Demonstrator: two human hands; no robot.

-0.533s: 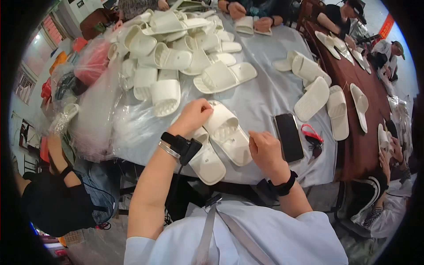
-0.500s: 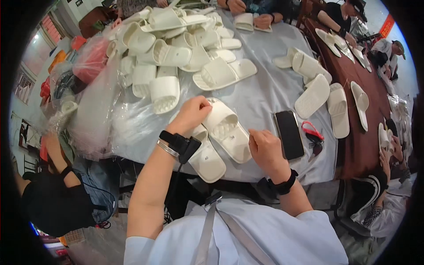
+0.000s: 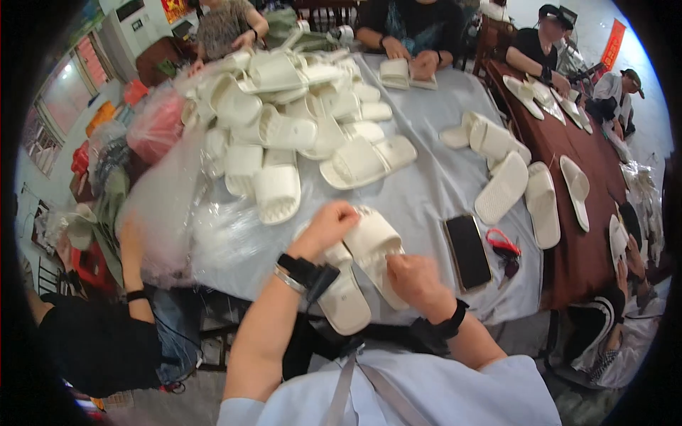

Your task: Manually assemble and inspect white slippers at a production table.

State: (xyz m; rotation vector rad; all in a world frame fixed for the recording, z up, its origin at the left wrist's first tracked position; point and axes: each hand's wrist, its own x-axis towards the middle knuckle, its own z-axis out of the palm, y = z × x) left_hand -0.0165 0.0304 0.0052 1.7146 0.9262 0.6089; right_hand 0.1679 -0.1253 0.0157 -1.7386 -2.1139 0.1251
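A pair of off-white, open-toed slide slippers with broad moulded straps is set at the near middle of a surface covered in pale grey cloth (image 3: 440,202), the right slipper (image 3: 375,238) lying just beside the left slipper (image 3: 344,304). The left hand (image 3: 328,228) is held with curled fingers at the far left edge of the right slipper's strap; whether anything is grasped by it cannot be told. The right hand (image 3: 418,278) (slightly blurred) is placed over the right side of the same slipper, its fingers bent inward, and whether the slipper is gripped or merely covered cannot be told either. To the right, a black, flat, rectangular phone (image 3: 468,253) is laid near a red looped strap (image 3: 503,242). Beyond the hands, toward the far left, a large heap of similar off-white slippers (image 3: 284,131) is piled, with crumpled transparent plastic sheeting (image 3: 167,241) spread at its near left. More loose off-white slippers (image 3: 501,188) are scattered at the right of the surface.
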